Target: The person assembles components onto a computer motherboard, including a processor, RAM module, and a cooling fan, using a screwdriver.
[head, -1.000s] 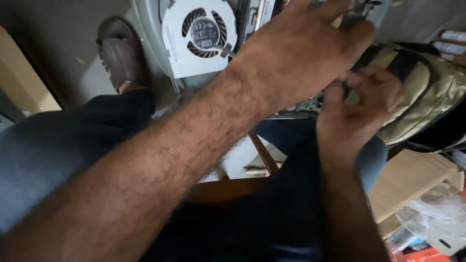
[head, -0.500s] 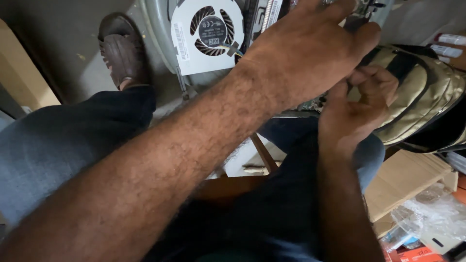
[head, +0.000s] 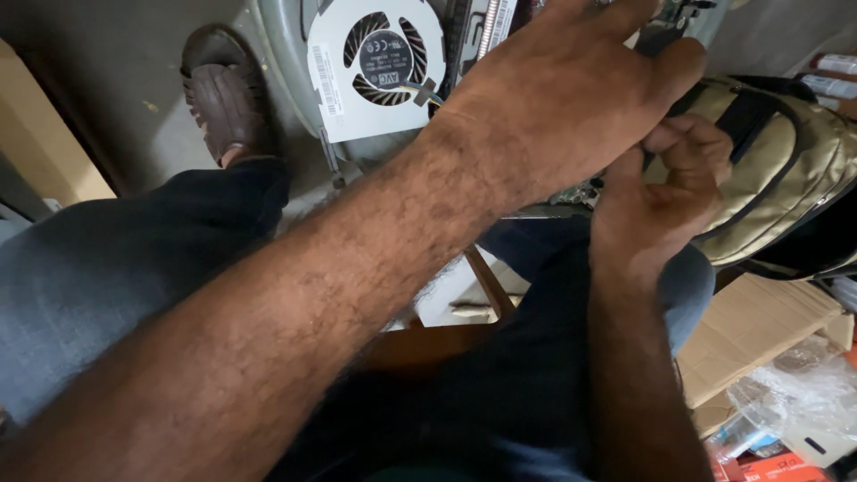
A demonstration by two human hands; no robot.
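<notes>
Disassembly step on opened laptop chassis beside cooling fan: left hand spread flat over board, right hand curled beneath, pinched item hidden; finer fingertip grip called for next.

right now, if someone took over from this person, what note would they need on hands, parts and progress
Left hand: spread over the opened grey laptop chassis, covering the circuit board beside the white cooling fan with black blades; whether it grips anything is hidden.
Right hand: fingers curled at the board's near edge, under the left thumb; anything pinched there is too hidden to tell.
Things: chassis rests over the knees in dark blue trousers; olive backpack with black straps lies to the right.
Done: bottom cover is off, fan exposed.
Left: fan sits in place with its wires attached.
</notes>
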